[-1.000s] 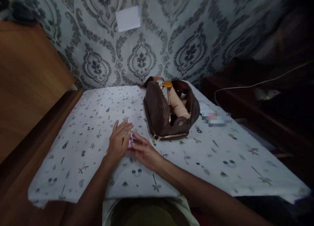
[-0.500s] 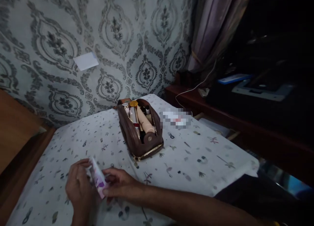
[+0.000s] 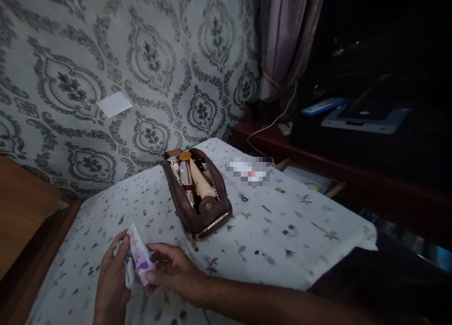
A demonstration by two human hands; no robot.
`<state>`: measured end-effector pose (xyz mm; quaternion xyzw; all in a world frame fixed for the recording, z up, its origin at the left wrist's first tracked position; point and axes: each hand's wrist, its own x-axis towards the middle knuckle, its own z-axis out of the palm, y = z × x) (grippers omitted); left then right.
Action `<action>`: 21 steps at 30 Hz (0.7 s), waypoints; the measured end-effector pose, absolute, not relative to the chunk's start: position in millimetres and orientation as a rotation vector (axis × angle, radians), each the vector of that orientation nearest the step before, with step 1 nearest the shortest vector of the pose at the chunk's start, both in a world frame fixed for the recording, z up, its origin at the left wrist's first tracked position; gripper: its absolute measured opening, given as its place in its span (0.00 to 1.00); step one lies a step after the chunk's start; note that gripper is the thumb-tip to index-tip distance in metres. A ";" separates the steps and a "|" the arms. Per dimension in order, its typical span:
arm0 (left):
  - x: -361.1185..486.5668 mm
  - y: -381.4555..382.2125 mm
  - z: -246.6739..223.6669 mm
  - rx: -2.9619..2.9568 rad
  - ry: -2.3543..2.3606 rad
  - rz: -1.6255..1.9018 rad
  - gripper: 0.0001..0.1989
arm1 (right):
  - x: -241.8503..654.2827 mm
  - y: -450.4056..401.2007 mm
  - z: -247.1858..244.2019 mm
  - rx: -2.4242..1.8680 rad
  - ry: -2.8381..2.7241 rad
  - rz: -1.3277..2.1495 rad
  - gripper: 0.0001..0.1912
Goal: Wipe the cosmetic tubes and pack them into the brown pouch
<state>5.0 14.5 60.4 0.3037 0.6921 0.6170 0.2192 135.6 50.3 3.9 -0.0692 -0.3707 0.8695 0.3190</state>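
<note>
Low in the view, my right hand [image 3: 174, 272] is closed round the lower end of a small white and pink squeeze tube [image 3: 140, 259] with purple print, held tilted above the sheet. My left hand [image 3: 113, 280] is closed on a soft white piece like a folded cloth or tissue [image 3: 129, 272], right beside the tube. Its fingertips are at the tube's upper edge. Beyond both hands, a brown cosmetic bag [image 3: 180, 212] lies unzipped. Inside are a beige tube [image 3: 201, 179], a silver tube with a red band [image 3: 186, 176] and a round golden-yellow lid [image 3: 185, 156].
A white patterned sheet [image 3: 268, 240] covers the surface under the bag. Right of the bag lies a blurred-out white item [image 3: 247, 169]. An open drawer [image 3: 303, 178] and a dark red desk [image 3: 261, 139] with a white cable [image 3: 273, 122] border the right side. Patterned wallpaper rises behind.
My left hand has turned and its fingers have come against the tube's upper edge, with the white piece showing more clearly. My view has shifted slightly. The bag lies as before.
</note>
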 end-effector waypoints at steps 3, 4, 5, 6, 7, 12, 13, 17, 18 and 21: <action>6.4 20.8 74.3 0.647 1.782 1.684 0.34 | 142.6 53.1 12.8 -0.130 -0.976 2.274 0.40; 7.7 23.2 80.3 0.603 1.747 1.672 0.35 | 146.6 54.7 16.8 -0.104 -0.978 2.265 0.39; 9.5 26.1 86.9 0.590 1.725 1.661 0.35 | 151.1 56.7 21.1 -0.074 -0.984 2.257 0.37; 12.0 29.7 93.7 0.610 1.716 1.641 0.34 | 156.2 59.0 25.4 -0.049 -0.981 2.241 0.36; 15.2 34.2 100.7 0.644 1.711 1.629 0.33 | 161.6 61.7 29.6 -0.033 -0.981 2.219 0.35; 40.4 69.5 132.5 0.856 1.681 1.607 0.29 | 188.5 78.1 46.0 -0.062 -0.989 2.064 0.31; 46.2 78.2 137.6 0.907 1.666 1.597 0.28 | 193.7 81.6 48.2 -0.084 -0.988 2.036 0.31; 65.3 112.1 153.1 1.067 1.597 1.593 0.23 | 214.0 94.3 52.9 -0.152 -0.981 1.935 0.30; 68.4 119.9 156.1 1.097 1.591 1.586 0.22 | 219.0 96.9 52.7 -0.165 -0.986 1.916 0.30; 72.4 142.6 163.7 1.211 1.618 1.557 0.19 | 233.0 103.4 49.2 -0.223 -1.029 1.859 0.28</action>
